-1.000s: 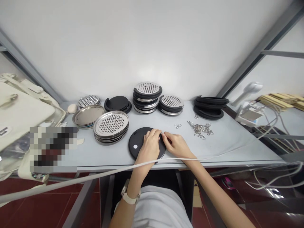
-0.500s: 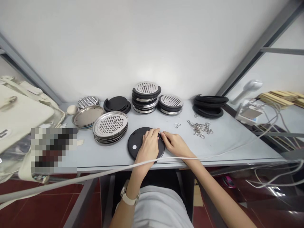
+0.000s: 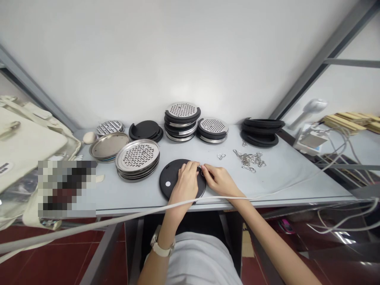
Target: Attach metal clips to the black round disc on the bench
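The left hand [image 3: 186, 183] presses the black disc [image 3: 172, 180] flat near the table's [image 3: 285, 174] front edge. At its three o'clock rim, the right hand [image 3: 219, 180] pinches a small metal ring [image 3: 202, 172], which could slip free if the disc shifts.

Head view — down over table [image 3: 279, 174]

Both forearms are bare from the near edge of the picture out to the hands, with no sleeves showing and no gloves. The left hand [image 3: 185, 183] and the right hand [image 3: 219, 180] wear no rings that can be made out. A pale, cream-coloured wristwatch [image 3: 161, 246] with a smooth band circles the left wrist. A white garment [image 3: 199, 259] covers the torso or lap at near centre.
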A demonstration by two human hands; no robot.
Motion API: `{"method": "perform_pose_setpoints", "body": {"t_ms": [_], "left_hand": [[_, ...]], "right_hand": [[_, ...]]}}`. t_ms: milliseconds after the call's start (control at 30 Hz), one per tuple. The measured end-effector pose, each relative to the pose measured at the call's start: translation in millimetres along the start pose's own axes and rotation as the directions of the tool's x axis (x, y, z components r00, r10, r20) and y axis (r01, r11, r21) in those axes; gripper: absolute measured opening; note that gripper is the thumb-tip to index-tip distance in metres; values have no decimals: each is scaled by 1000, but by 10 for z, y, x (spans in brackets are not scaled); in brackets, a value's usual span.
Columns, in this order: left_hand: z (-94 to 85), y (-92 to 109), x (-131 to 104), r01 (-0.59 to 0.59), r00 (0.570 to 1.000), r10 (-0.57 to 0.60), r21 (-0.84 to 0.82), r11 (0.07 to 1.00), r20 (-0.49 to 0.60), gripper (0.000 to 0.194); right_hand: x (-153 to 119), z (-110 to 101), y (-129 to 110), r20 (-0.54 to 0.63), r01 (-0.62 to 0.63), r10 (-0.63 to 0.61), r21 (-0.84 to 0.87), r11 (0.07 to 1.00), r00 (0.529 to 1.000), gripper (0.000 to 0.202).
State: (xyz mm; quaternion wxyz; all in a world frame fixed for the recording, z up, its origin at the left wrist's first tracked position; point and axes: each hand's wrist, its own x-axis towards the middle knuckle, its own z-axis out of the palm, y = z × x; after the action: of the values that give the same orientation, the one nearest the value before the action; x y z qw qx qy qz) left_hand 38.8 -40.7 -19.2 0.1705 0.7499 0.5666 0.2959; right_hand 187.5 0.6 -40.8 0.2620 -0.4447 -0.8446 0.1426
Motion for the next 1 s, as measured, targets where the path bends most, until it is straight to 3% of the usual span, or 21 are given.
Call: {"method": "perform_pose_setpoints", "body": {"t_ms": [667, 1000], "left_hand": [[-18, 4, 9, 0, 1000, 0, -18, 1000, 6, 23], [-15, -2, 14, 10, 1000, -9, -31, 999, 14, 25]], "right_hand": [[-6, -12, -13, -11, 27, -27, -1, 1000, 1000, 35], [-14, 31, 9, -57, 62, -68, -107, 992, 996, 33]]}}
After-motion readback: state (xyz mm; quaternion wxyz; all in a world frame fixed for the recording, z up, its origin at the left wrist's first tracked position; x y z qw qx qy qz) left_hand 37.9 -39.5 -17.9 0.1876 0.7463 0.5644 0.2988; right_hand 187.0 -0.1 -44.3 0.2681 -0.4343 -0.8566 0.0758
